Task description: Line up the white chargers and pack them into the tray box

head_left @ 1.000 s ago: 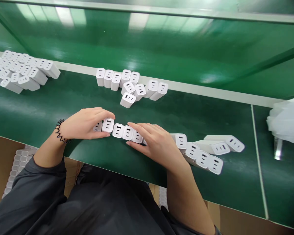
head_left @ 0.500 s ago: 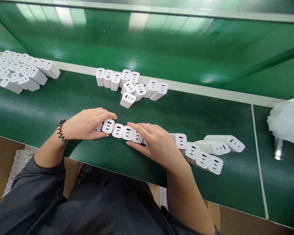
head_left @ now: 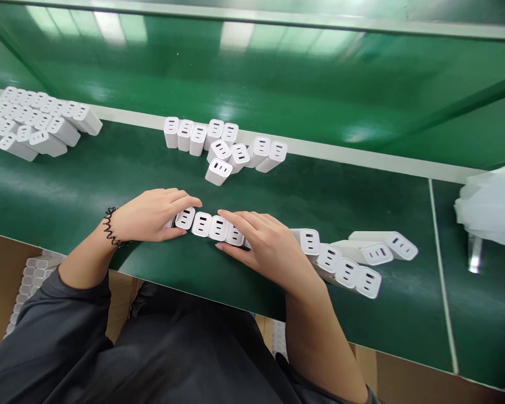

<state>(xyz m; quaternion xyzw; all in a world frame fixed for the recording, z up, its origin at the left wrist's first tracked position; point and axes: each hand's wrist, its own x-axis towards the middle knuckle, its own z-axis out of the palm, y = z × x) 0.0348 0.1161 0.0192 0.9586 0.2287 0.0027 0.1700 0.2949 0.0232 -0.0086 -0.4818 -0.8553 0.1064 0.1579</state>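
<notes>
In the head view, the left hand (head_left: 155, 216) is clamped on a white plastic block with rounded edges and dark slots (head_left: 185, 219), part of a row of matching blocks (head_left: 217, 228) on the glossy green bench (head_left: 130, 157). At three o'clock from that block, the right hand (head_left: 264, 240) grips the row, thumb and fingers along opposite sides. A white block cluster (head_left: 37, 120) stands at ten.

Left hand (head_left: 149, 216), right hand (head_left: 267, 244) — backs showing, thumbs (head_left: 235, 253) opposing fingers (head_left: 246, 220) in a grip, forearms (head_left: 313, 331) converging
</notes>
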